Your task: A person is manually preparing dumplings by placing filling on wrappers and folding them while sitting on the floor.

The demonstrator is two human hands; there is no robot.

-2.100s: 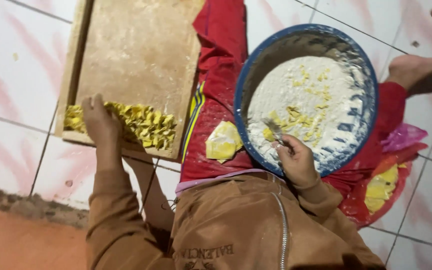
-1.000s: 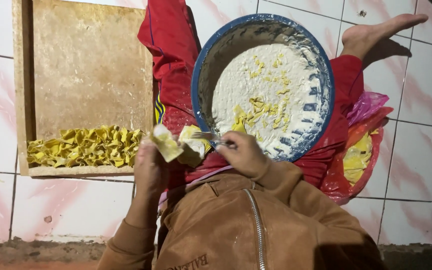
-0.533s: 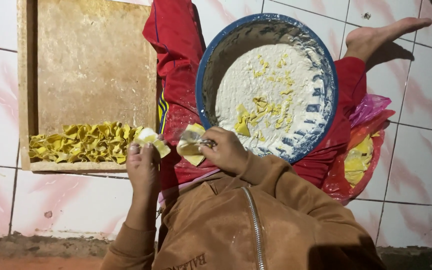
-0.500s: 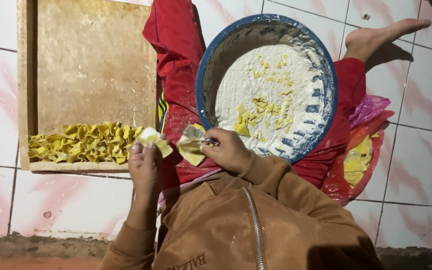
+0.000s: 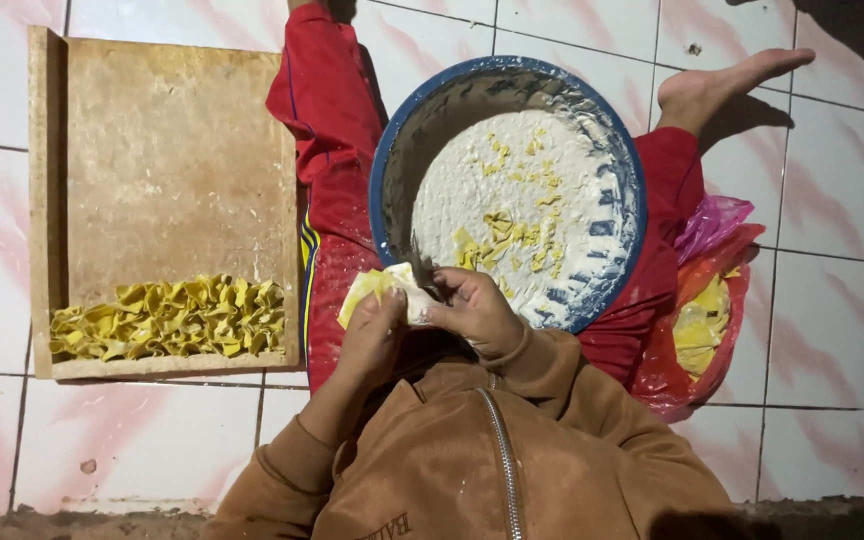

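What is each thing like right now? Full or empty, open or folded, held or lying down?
Yellow wrapper: held between both hands, partly folded.
Left hand: gripping the wrapper.
Right hand: pinching the wrapper, holding a small utensil.
Blue bowl: tilted on the lap, partly full of white filling.
Wooden tray: mostly bare.
Folded dumplings: lying along the tray's near edge.
Plastic bag: open.

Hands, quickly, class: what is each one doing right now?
Left hand: closed on the yellow wrapper.
Right hand: closed, pinching the same wrapper.
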